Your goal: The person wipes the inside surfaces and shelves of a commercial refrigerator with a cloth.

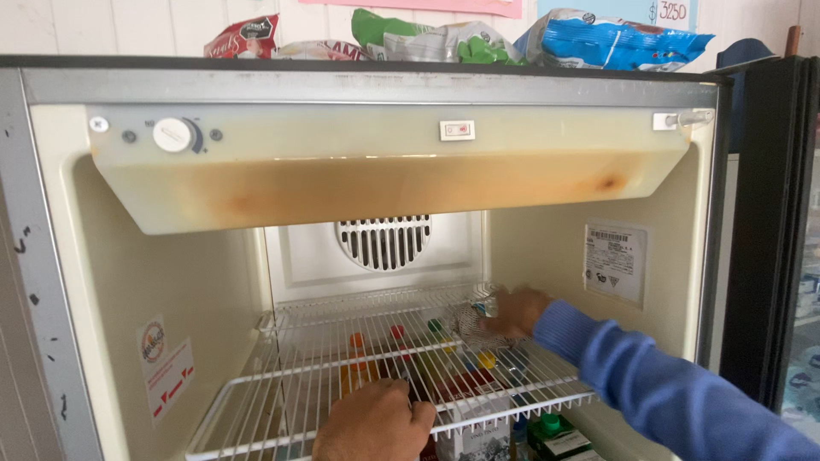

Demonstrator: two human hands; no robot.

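I look into an open refrigerator with a white wire shelf [325,376] across its lower part. My left hand [376,423] rests on the shelf's front bar, fingers curled over it. My right hand [515,310], in a blue sleeve, reaches to the back right of the shelf and presses a crumpled grey cloth [471,324] onto the wires. Below the shelf stand bottles with coloured caps [397,331] and cartons [555,437].
A round fan grille [383,241] sits in the back wall under a stained light cover with a white dial [174,135]. Snack bags [608,39] lie on top of the fridge. The dark door [769,230] stands open on the right.
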